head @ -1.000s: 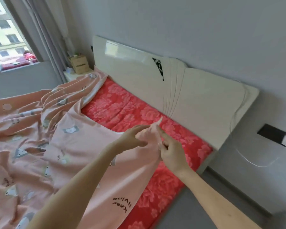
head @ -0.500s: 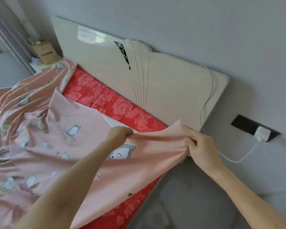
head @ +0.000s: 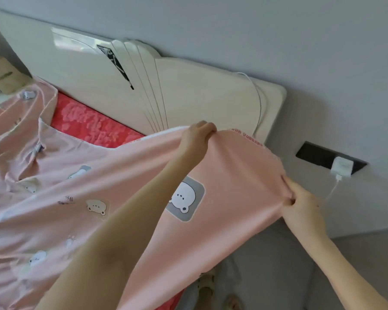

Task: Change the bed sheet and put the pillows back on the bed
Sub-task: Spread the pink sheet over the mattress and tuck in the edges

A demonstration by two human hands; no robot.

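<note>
A pink bed sheet (head: 126, 175) printed with small bears is spread over most of the bed, rumpled at the left. Beneath it a strip of red flowered mattress cover (head: 92, 124) shows near the cream headboard (head: 202, 95). My left hand (head: 197, 135) grips the sheet's top edge, lifted close to the headboard. My right hand (head: 300, 204) pinches the sheet's corner beyond the bed's right side, so the cloth is stretched between both hands. No pillows are in view.
A black wall socket plate (head: 316, 155) holds a white charger (head: 342, 167) with a cable running down and another cable over the headboard. A cardboard box (head: 2, 74) sits on a nightstand at far left. Grey floor (head: 278, 276) and a slippered foot (head: 207, 285) lie below right.
Both hands have carried the sheet's corner toward the headboard and right edge. The left hand rose and moved right; the sheet now covers much more of the red mattress cover.
</note>
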